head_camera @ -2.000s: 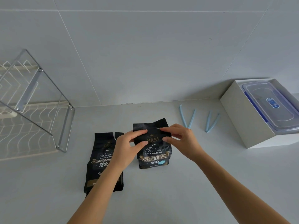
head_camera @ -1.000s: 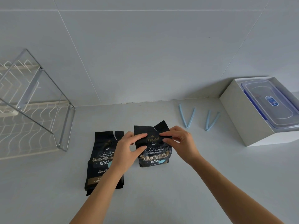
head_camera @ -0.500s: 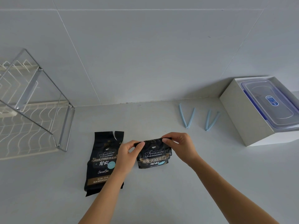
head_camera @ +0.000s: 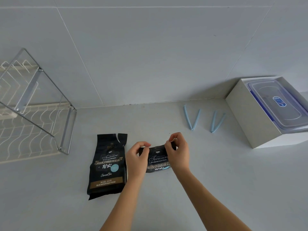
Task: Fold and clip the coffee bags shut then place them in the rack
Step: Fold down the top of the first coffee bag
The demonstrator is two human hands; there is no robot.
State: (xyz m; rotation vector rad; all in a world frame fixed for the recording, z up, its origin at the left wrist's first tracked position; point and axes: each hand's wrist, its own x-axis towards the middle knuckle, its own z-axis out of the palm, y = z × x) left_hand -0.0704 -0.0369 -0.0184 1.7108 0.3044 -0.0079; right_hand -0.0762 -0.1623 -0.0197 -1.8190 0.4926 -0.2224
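Together both hands (head_camera: pixel 160 152) pinch the folded coffee bag's (head_camera: pixel 157 161) top edge.

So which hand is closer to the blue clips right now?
Right. The right hand pinches the folded bag just below-left of the nearer clip; the left hand holds the bag's far side, farther from both clips.

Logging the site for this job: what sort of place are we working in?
Probably a home kitchen counter: a pale worktop against a tiled wall, a wire dish rack on the left, and a lidded plastic food container in its box.
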